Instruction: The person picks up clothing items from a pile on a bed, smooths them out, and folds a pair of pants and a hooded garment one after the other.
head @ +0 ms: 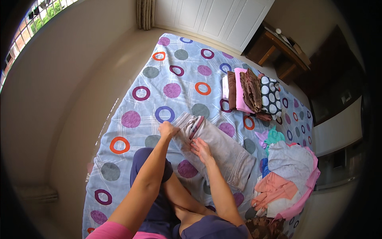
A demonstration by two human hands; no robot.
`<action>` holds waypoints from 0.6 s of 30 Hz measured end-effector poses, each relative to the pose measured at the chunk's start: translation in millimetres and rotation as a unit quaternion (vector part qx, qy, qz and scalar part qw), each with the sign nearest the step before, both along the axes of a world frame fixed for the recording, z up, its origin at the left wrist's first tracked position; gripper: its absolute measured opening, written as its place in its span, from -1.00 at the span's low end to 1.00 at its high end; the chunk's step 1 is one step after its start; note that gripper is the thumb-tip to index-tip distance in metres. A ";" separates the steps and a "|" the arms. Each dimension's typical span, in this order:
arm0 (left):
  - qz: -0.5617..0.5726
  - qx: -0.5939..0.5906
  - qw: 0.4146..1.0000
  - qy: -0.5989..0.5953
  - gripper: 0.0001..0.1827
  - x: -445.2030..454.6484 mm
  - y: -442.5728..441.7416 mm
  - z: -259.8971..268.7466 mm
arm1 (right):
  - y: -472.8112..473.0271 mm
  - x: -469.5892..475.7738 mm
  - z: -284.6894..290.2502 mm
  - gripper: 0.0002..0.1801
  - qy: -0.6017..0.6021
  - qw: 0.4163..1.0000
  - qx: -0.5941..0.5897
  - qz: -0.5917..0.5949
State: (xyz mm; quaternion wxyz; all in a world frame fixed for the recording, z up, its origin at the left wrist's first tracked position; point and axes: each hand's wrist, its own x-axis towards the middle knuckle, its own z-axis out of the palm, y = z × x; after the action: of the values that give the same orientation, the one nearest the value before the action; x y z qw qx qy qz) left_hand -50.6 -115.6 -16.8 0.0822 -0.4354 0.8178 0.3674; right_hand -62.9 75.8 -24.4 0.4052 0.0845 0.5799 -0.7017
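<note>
A light grey garment (220, 146), partly folded, lies flat on the patterned bedsheet (140, 155) before my crossed legs. It has a waistband-like edge with a pink stripe and some writing at its upper left, and a ribbed, layered part at its lower right. My left hand (168, 130) pinches the upper left corner of the garment, fingers curled over the edge. On the cloth just below the striped band rests my right hand (201, 149), palm turned partly up and fingers apart, gripping nothing that I can see.
A stack of folded clothes (250, 91) sits farther off on the right of the bed. Nearer, a loose heap of clothes (286, 179) lies to my right, with a brown patterned cloth (265, 228) below it. White cupboard doors (209, 18) and a wooden desk (277, 50) stand beyond the bed.
</note>
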 end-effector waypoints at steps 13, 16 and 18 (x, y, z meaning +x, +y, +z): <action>-0.188 -0.068 0.938 0.284 -0.80 10.3 44.0 42.8 | 9.7 -10.1 28.9 -0.23 -0.046 0.997 -0.027 0.054; -0.225 -0.120 0.889 0.381 -0.87 21.7 74.2 52.9 | 10.4 -10.4 45.8 -0.25 -0.007 0.997 -0.074 0.006; -0.298 -0.120 0.876 0.359 -0.92 28.8 92.0 49.1 | 18.8 -14.2 46.8 -0.29 0.026 0.999 -0.046 0.003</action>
State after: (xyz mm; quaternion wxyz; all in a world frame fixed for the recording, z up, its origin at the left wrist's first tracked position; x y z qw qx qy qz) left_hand -21.8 -23.6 32.3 -0.1646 -0.0155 0.9197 0.3560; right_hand -77.1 94.6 22.3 0.3958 0.0458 0.5577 -0.7282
